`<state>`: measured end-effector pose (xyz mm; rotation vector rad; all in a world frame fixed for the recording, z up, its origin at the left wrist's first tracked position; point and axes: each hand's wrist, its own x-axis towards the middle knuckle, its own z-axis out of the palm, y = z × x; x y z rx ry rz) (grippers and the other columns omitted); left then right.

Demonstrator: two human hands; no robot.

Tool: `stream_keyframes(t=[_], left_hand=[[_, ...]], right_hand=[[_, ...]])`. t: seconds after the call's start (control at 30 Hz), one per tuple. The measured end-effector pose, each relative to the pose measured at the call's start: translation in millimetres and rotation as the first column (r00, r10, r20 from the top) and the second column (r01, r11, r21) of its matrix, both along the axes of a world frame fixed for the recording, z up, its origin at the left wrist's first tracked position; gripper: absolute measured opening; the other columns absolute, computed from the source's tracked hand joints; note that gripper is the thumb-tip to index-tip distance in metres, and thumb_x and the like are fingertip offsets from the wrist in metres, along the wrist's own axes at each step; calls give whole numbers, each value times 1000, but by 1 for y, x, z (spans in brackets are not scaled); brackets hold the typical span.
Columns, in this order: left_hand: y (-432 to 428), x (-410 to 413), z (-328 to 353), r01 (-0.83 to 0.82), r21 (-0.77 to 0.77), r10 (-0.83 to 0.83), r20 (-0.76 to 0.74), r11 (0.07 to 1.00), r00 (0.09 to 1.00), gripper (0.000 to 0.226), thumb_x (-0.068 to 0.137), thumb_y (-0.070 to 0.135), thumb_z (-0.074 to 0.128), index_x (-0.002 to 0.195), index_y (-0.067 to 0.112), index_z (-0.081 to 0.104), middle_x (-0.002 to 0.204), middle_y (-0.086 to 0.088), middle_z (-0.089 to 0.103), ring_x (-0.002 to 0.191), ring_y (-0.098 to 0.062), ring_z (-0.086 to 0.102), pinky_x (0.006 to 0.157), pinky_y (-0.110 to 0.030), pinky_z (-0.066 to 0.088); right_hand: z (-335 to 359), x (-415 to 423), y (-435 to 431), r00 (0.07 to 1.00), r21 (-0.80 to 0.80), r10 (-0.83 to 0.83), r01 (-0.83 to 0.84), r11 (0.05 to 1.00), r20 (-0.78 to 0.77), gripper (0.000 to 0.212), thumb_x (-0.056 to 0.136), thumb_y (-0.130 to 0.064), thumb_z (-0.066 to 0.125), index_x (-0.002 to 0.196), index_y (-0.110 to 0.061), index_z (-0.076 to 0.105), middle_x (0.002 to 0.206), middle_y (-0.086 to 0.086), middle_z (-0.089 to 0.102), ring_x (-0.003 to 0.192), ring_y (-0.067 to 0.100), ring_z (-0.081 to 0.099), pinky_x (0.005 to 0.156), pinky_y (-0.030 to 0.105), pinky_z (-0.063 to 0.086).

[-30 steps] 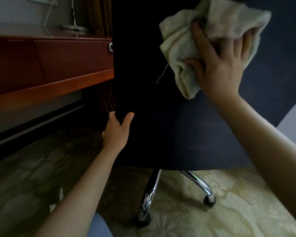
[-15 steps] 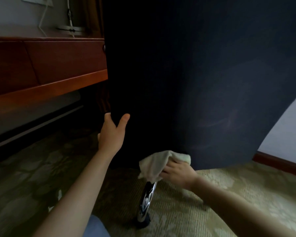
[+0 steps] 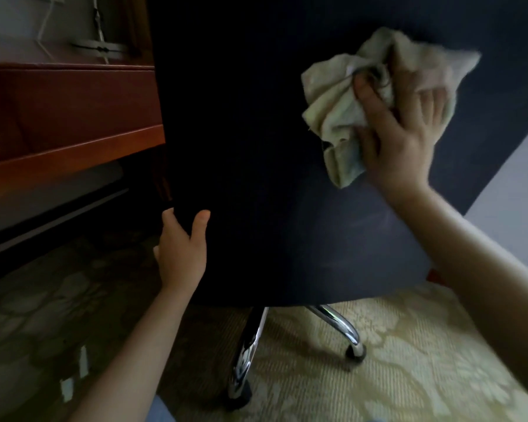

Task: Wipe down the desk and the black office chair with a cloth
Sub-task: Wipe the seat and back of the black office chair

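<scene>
The black office chair (image 3: 272,166) fills the middle of the view, its back turned toward me. My right hand (image 3: 400,132) presses a crumpled pale cloth (image 3: 342,111) flat against the upper right of the chair back, fingers spread over the cloth. My left hand (image 3: 182,248) grips the chair back's left edge low down, thumb on the near face and fingers wrapped behind. The reddish-brown wooden desk (image 3: 67,117) stands at the left, partly hidden behind the chair.
Chrome chair legs (image 3: 247,354) with castors (image 3: 355,350) rest on patterned yellowish carpet (image 3: 393,360). A lamp base (image 3: 99,48) and a white cable sit on the desk top. A pale wall (image 3: 512,184) shows at the right.
My right hand has swept the cloth from the bottom edge of the chair back up to its upper right. My left hand keeps its hold on the left edge.
</scene>
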<state>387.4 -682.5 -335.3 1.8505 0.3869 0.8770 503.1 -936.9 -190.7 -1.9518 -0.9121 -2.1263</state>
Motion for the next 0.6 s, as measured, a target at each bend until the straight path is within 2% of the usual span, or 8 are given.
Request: stream_keyframes(t=[0.07,0.13,0.2,0.27,0.33,0.43,0.5,0.6], left_hand=[[-3,-2,1,0,-1,0,-4,1000,1000,44,95,44,42,129,16,39,112,10,53,116,-21,52,111,-52,21],[-2,-3,1,18,-9,-19,-17,1000,1000,45,95,44,41,130,16,38,113,9,54,116,-21,52,110,-49,18],[-4,-5,4,11,-13,-12,-40,1000,999,45,95,45,41,131,17,38,111,13,51,117,-20,51,110,-46,19],[-5,-6,6,-1,-16,-1,-66,1000,998,46,95,46,42,131,17,38,111,14,48,118,-21,51,110,-46,20],[-5,-7,9,-3,-11,2,-88,1000,996,48,95,47,42,132,17,38,110,15,46,120,-23,50,110,-47,21],[-3,-8,11,14,-3,-15,-104,1000,995,48,95,47,42,132,16,38,106,18,45,119,-22,50,109,-48,21],[-3,-9,10,23,0,-23,-83,1000,996,47,94,47,42,131,17,39,103,20,47,115,-20,52,110,-50,23],[-5,-10,8,51,-3,-51,-43,999,998,43,95,44,44,129,17,39,95,25,47,106,-13,50,111,-52,23]], right_hand=[[-41,-7,7,986,49,-14,23,999,-168,33,97,-28,46,129,-23,52,116,22,62,110,39,51,106,43,22],[-90,-16,12,929,2,44,-46,999,-367,30,94,-28,42,116,-17,59,102,20,68,100,39,58,101,36,23],[-145,-26,8,911,-259,41,-160,953,-411,26,81,-24,49,97,-14,67,87,13,72,97,33,54,93,35,29],[-193,-34,-3,911,-582,-79,-190,790,-405,26,77,-25,50,81,-18,74,84,2,72,100,25,49,105,40,25],[-212,-37,-12,894,-682,-151,-204,702,-422,26,80,-24,49,78,-23,75,89,-5,70,106,20,49,115,36,14],[-203,-48,-11,889,-584,-25,-279,762,-457,20,90,-20,51,85,-21,70,91,-1,68,104,22,53,108,41,29],[-177,-65,-9,872,-453,108,-350,820,-477,15,93,-23,51,101,-19,62,86,3,64,88,23,57,87,36,45],[-126,-80,-25,876,-156,140,-235,959,-462,34,89,-25,55,122,-22,55,86,5,65,75,24,62,59,33,50]])
